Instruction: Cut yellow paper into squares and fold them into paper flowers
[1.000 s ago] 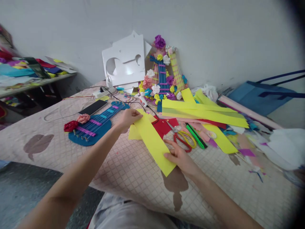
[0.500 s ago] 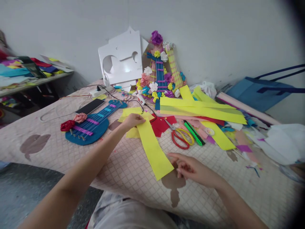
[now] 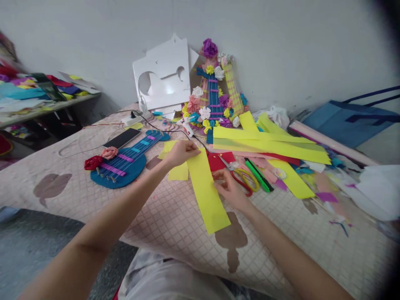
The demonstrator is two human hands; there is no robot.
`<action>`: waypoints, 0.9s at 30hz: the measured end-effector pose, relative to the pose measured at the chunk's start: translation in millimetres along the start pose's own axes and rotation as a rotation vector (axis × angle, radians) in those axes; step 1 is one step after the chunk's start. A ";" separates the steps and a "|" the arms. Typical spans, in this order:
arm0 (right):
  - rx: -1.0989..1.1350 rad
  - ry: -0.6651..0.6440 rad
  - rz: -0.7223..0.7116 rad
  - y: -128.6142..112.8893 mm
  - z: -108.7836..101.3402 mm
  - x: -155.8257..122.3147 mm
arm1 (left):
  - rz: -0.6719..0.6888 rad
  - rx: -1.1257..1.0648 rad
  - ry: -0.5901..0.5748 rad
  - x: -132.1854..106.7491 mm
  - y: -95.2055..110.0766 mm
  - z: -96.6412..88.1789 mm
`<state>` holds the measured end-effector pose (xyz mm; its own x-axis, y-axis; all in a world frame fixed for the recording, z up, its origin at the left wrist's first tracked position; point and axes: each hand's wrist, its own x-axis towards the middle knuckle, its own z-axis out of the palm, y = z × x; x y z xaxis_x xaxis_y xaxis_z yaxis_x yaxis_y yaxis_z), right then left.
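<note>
A long yellow paper strip (image 3: 208, 200) slants down the table toward me. My left hand (image 3: 183, 152) pinches its far end between thumb and fingers. At the strip's right edge, about midway along, is my right hand (image 3: 228, 187), its fingers curved and a little apart; whether they grip the paper I cannot tell. Smaller yellow paper pieces (image 3: 178, 171) lie beneath and beside my left hand. Just beyond my right hand are scissors (image 3: 245, 181) with red and yellow handles, partly covered by it, and a red paper piece (image 3: 220, 160).
A blue toy guitar (image 3: 131, 168) with paper roses lies at left by a black phone (image 3: 121, 137). A glue gun (image 3: 186, 126) with its cord rests beyond the strip. A green cutter (image 3: 258, 175) and more yellow strips (image 3: 265, 139) are at right. Decorated guitars (image 3: 215, 96) lean against the wall.
My right hand has moved up and left, from near the strip's close end to its right edge midway. My left hand keeps its pinch. The whole view has shifted slightly.
</note>
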<state>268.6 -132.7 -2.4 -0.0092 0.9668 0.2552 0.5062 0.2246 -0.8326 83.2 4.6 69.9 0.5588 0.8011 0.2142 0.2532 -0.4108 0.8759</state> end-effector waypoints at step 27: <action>-0.703 0.072 0.129 34.0 -82.1 3.6 | -0.220 0.047 0.210 -30.2 -17.7 -5.5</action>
<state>356.6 -131.6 10.6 0.1332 0.9645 0.2279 0.9351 -0.0461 -0.3514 57.5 -10.0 50.3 0.3125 0.9435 0.1104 0.3893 -0.2332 0.8911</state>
